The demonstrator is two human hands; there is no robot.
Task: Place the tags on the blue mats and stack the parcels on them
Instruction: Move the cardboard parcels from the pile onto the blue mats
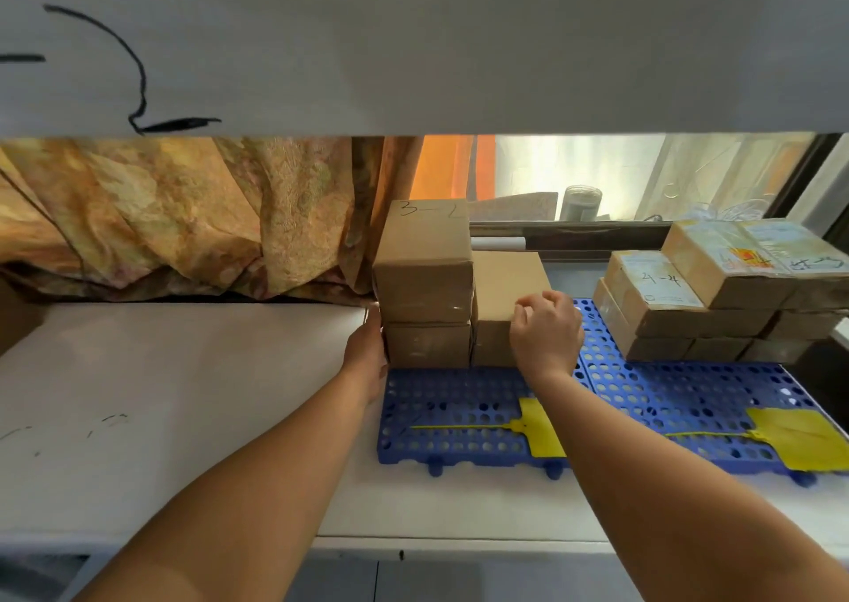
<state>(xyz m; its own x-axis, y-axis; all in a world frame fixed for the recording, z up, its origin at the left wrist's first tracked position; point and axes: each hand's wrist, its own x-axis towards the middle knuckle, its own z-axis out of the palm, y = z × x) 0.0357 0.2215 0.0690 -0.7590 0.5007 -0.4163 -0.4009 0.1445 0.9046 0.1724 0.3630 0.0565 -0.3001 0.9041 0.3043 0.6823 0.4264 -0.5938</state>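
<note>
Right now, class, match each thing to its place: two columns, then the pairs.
1. left hand
2. right hand
3. left yellow plastic tag
4. brown cardboard parcel marked 3

A. flat on the left blue perforated mat
B. on top of the lower taped parcel
C. pressed against the lower taped parcel's left side
D. curled over the plain cardboard parcel's top edge

Pairs: 1-C, 2-D, 3-A, 4-B

Two blue mats (441, 418), dotted all over with round holes, carry bright yellow tags (542, 431). The parcels (425, 261) are plain cardboard brown, one marked in black pen. The desk (183, 395) is white. The curtain (183, 206) behind shows a golden floral print.
</note>
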